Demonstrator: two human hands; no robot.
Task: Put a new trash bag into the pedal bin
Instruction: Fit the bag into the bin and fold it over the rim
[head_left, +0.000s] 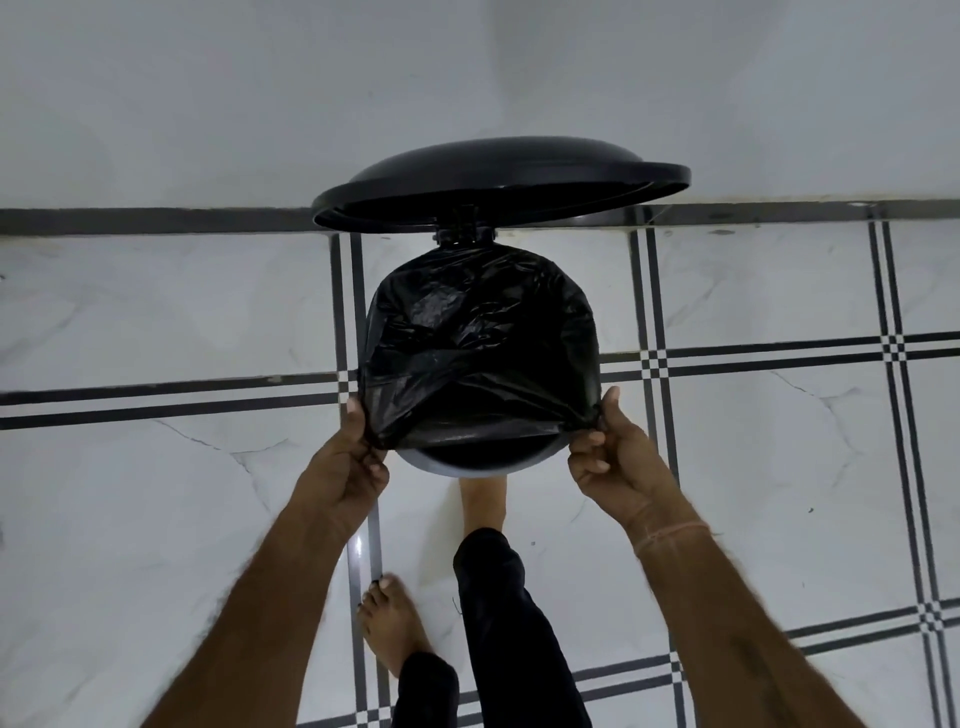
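Note:
A round pedal bin stands on the tiled floor, seen from above, with its black lid (498, 176) tipped up at the back. A crinkled black trash bag (478, 343) is stretched across most of the bin's mouth. The near rim (483, 470) shows bare, grey and uncovered below the bag's edge. My left hand (348, 462) pinches the bag's hem at the bin's near left side. My right hand (610, 452) pinches the hem at the near right side. My right foot (483, 501) reaches under the bin's front; the pedal is hidden.
White marble-look floor tiles with black striped borders (779, 358) spread on all sides. A white wall (467, 78) rises just behind the bin, with a dark skirting strip (156, 221) at its base. My left foot (389, 621) stands on the floor behind the right one.

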